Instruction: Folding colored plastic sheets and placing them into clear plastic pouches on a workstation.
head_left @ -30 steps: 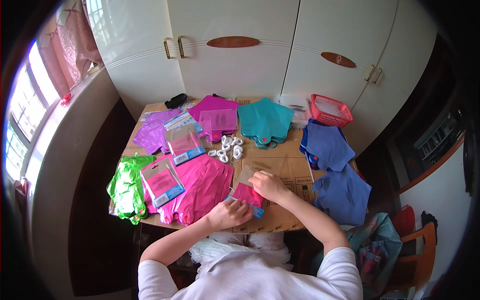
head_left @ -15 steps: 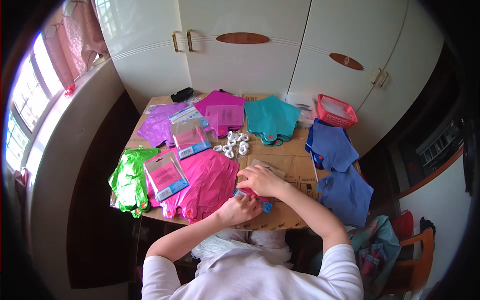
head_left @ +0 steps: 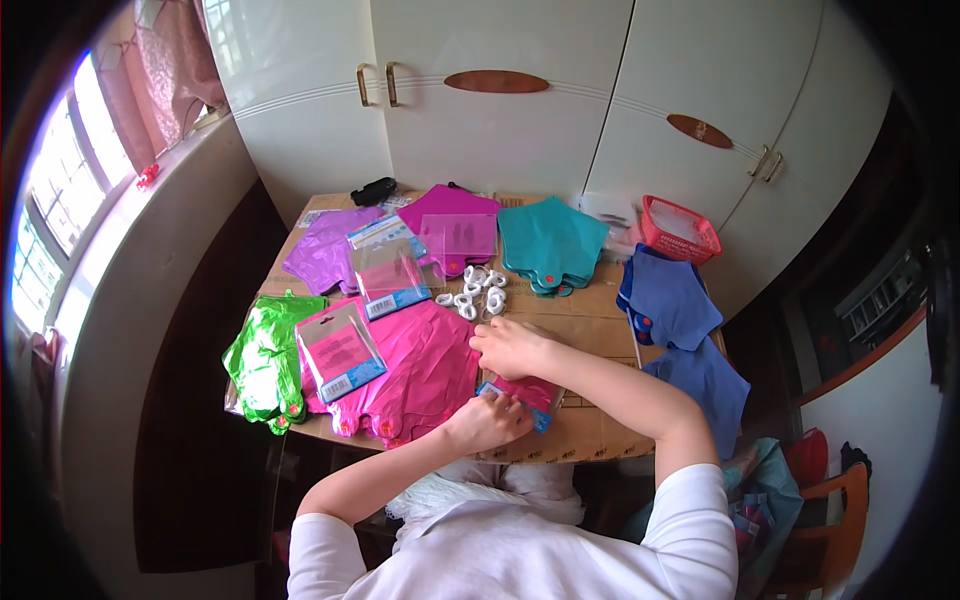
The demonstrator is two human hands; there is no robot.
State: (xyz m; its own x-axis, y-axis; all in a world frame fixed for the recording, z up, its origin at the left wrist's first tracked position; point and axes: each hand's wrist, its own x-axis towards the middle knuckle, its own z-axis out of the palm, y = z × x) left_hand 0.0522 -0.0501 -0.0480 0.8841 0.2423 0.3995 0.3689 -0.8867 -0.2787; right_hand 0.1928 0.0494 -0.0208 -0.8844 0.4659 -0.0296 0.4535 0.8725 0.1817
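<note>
Close to the front edge of the table lies a clear packet [head_left: 541, 420] with a blue strip, and pink foil [head_left: 530, 388] shows in it. My left hand [head_left: 490, 420] is closed on the packet's blue end. Just beyond it, my right hand [head_left: 512, 348] bends its fingers together at the packet's far end; what they pinch is hidden beneath them. To the left spreads a pile of pink foil balloons [head_left: 425, 350], flat and star-shaped. Two more clear packets with blue strips, one nearer [head_left: 342, 352] and one farther [head_left: 392, 278], rest on that pile.
Coils of white ribbon [head_left: 478, 290] sit mid-table. Around them lie flat balloons: green [head_left: 268, 355], lilac [head_left: 325, 250], purple [head_left: 450, 205], teal [head_left: 550, 240] and blue [head_left: 675, 295]. A red basket [head_left: 680, 230] stands far right, before white cupboards [head_left: 500, 140]. A wooden chair [head_left: 845, 520] is at right.
My right hand has shifted slightly left and away from me, over the packet's far end. My left hand stays on the blue end. The whole view has tilted a little.
</note>
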